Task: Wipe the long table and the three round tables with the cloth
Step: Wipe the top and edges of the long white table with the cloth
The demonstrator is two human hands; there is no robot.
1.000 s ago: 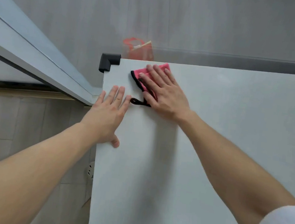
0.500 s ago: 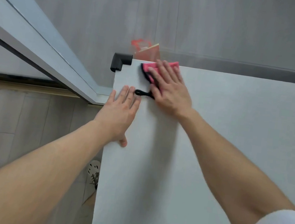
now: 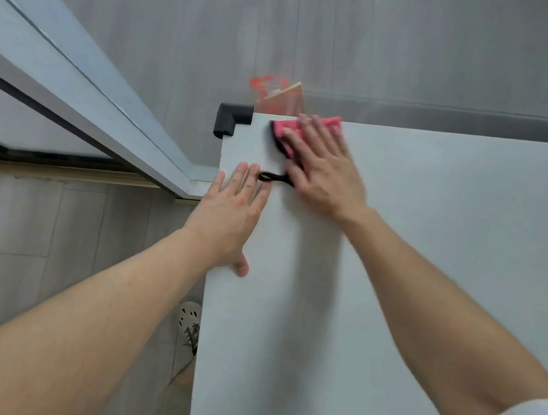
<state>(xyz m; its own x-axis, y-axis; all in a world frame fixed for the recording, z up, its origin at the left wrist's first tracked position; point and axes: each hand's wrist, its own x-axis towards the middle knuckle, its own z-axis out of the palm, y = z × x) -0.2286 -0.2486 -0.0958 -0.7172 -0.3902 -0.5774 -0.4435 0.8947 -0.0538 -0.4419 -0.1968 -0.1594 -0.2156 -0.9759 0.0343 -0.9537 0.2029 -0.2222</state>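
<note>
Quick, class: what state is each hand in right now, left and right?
Left hand: open, resting flat at the table edge.
Right hand: open, straight fingers pressing the pink cloth onto the table.

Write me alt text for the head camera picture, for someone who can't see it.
A person's right hand presses a pink cloth flat near the far left corner of a white table. The left hand lies flat at the table's left edge, fingertips by the cloth's black loop. A black corner guard caps that corner.
</note>
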